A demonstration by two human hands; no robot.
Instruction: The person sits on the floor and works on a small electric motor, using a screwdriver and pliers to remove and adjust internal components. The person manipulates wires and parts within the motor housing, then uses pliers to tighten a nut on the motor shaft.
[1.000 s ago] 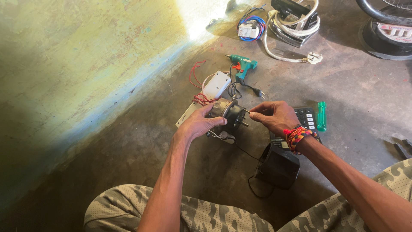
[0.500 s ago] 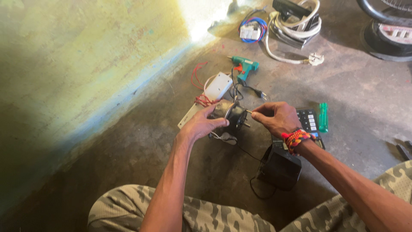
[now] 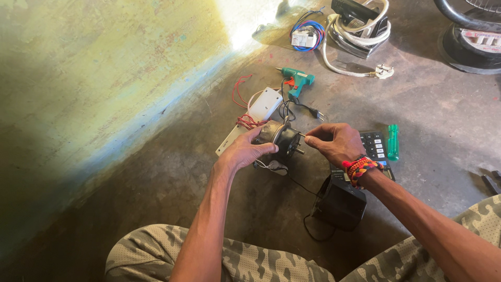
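Motor: a small round dark metal electric motor (image 3: 279, 138) with a short shaft stub, held just above the concrete floor (image 3: 417, 104), in the middle of the scattered tools.
Left hand: the left hand (image 3: 245, 151) cups the motor's back and side, fingers wrapped shut around its casing.
Right hand: the right hand (image 3: 336, 143) is at the motor's shaft end, thumb and forefinger pinched together on something small at the front face; what it is cannot be made out. A red, yellow and orange braided wristband (image 3: 361, 168) sits on that wrist.
Handling: the motor looks dense and stiff, likely heavy for its bulk. The round casing seems the safest grip; the thin red and white wires (image 3: 245, 121) trailing from it look fragile and should not bear its weight.
Just beyond the motor: a flat white plastic box (image 3: 265, 103), and past it a teal glue gun (image 3: 298, 81) with a black cord.
Right of the motor: a black calculator (image 3: 377, 146), partly under the right hand, and a green-handled screwdriver (image 3: 393, 142) beside it.
Nearer than the motor: a black boxy device (image 3: 340, 204) with a thin black lead.
Far beyond the motor: a coiled white cable with plug (image 3: 360, 42), and a bundle of blue wires (image 3: 308, 34).
Left of the motor: a worn yellowish wall (image 3: 94, 78).
Foreground: knees in camouflage trousers (image 3: 156, 256).
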